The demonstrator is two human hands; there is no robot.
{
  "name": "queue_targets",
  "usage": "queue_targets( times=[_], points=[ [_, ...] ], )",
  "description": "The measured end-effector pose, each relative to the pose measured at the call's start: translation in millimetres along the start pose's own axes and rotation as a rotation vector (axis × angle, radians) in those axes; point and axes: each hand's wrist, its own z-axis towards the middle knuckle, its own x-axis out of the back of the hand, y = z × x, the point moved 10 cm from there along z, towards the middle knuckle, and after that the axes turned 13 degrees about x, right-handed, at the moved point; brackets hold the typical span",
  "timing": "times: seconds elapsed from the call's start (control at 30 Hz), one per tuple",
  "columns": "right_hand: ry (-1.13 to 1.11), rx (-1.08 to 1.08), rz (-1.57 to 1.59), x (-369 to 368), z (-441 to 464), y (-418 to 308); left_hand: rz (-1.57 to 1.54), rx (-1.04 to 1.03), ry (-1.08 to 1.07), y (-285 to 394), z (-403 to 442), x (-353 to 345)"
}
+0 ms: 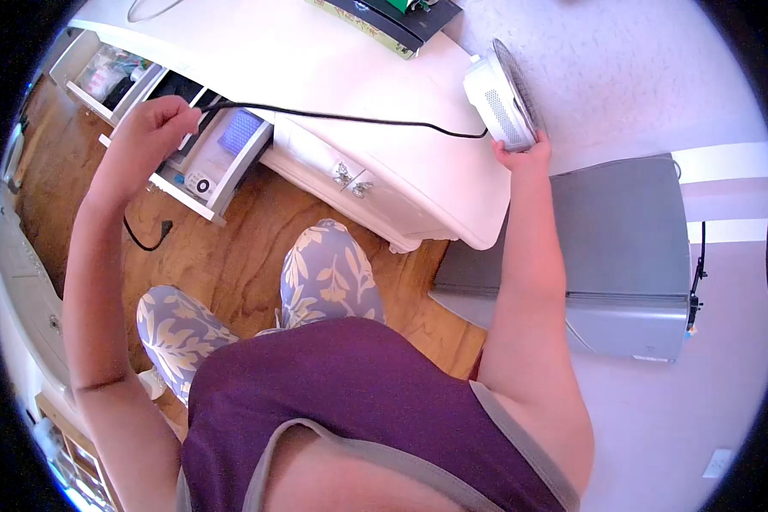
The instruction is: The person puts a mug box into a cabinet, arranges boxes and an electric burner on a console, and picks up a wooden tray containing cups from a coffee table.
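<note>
My left hand is closed around a black power cord, raised above the open drawers. The cord stretches over the white cabinet top to a round white appliance with small vent holes and a dark grille, like a small fan. Below my left hand the cord's loose end hangs with its plug over the floor. My right hand grips the appliance at its lower edge, thumb on the near side; some fingers are hidden behind it. The appliance is tilted on its side at the cabinet's right end.
Several drawers stand pulled out; one holds a purple-blue item and a small white device. On the white cabinet lie dark and green boxes. A grey refrigerator-like unit stands at right, beside the wall. The floor is wooden.
</note>
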Motion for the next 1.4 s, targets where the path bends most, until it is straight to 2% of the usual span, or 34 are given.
queue_targets(
  times=[0.03, 0.1, 0.17, 0.23, 0.3, 0.33, 0.4, 0.43, 0.47, 0.5, 0.57, 0.63, 0.67, 0.73, 0.9, 0.97, 1.0, 1.07, 1.1, 1.13, 1.2, 1.23, 1.27, 1.33, 1.37, 1.4],
  points=[
    [0.001, -0.001, -0.006, -3, 0, 2, -0.032, 0.004, -0.041, 6, -13, -2],
    [-0.051, 0.045, -0.039, -11, 2, 2, -0.176, -0.151, -0.112, 21, -47, -7],
    [-0.056, 0.061, -0.031, -19, 7, 11, -0.095, -0.269, -0.191, 40, -83, -19],
    [-0.066, 0.079, -0.006, -26, 15, 27, -0.039, -0.278, -0.256, 57, -104, -33],
    [-0.104, 0.233, 0.088, -42, 21, 33, 0.031, -0.300, -0.304, 70, -111, -39],
    [-0.111, 0.235, 0.106, -51, 16, 39, 0.022, -0.255, -0.286, 69, -109, -39],
    [0.176, 0.305, 0.182, -41, 2, 52, 0.027, -0.218, -0.259, 66, -104, -39],
    [0.317, 0.320, 0.226, -41, -25, 52, -0.002, -0.180, -0.164, 59, -97, -29],
    [0.320, 0.317, 0.240, -45, -26, 60, -0.032, -0.145, -0.073, 53, -91, -18],
    [0.365, 0.363, 0.196, -43, -25, 62, -0.036, -0.039, -0.086, 42, -85, -15],
    [0.461, 0.438, 0.083, -39, -32, 61, -0.028, -0.027, -0.043, 33, -76, -12],
    [0.437, 0.433, 0.159, -48, -33, 60, -0.022, -0.003, 0.021, 25, -68, -9],
    [0.391, 0.428, 0.207, -51, -31, 59, -0.003, -0.026, 0.004, 31, -68, -10],
    [0.381, 0.414, 0.200, -46, -26, 59, -0.074, 0.071, -0.031, 33, -67, -11],
    [0.310, 0.388, 0.262, -36, -9, 57, -0.084, 0.030, -0.087, 61, -80, -20],
    [0.263, 0.367, 0.255, -37, -12, 55, -0.056, -0.092, -0.198, 87, -97, -40],
    [0.266, 0.361, 0.255, -35, -13, 54, -0.053, -0.088, -0.200, 96, -104, -44],
    [0.216, 0.330, 0.238, -34, -14, 52, 0.066, -0.333, -0.358, 135, -131, -68],
    [0.266, 0.312, 0.176, -25, -6, 55, 0.145, -0.428, -0.381, 148, -139, -76],
    [0.263, 0.310, 0.182, -18, -2, 53, 0.150, -0.430, -0.378, 158, -141, -80],
    [0.052, 0.213, 0.150, -16, 12, 55, 0.180, -0.674, -0.458, 194, -163, -97],
    [0.021, 0.138, -0.003, -8, 18, 55, 0.199, -0.702, -0.488, 206, -168, -103],
    [0.025, 0.137, 0.006, 6, 24, 49, 0.207, -0.706, -0.492, 214, -168, -109],
    [-0.297, -0.036, 0.021, -3, 8, 47, 0.297, -0.809, -0.414, 232, -172, -119],
    [-0.310, -0.046, 0.022, 1, 2, 41, 0.302, -0.810, -0.416, 240, -169, -124],
    [-0.310, -0.049, 0.026, 6, 2, 35, 0.371, -0.905, -0.322, 252, -170, -128]
  ],
)
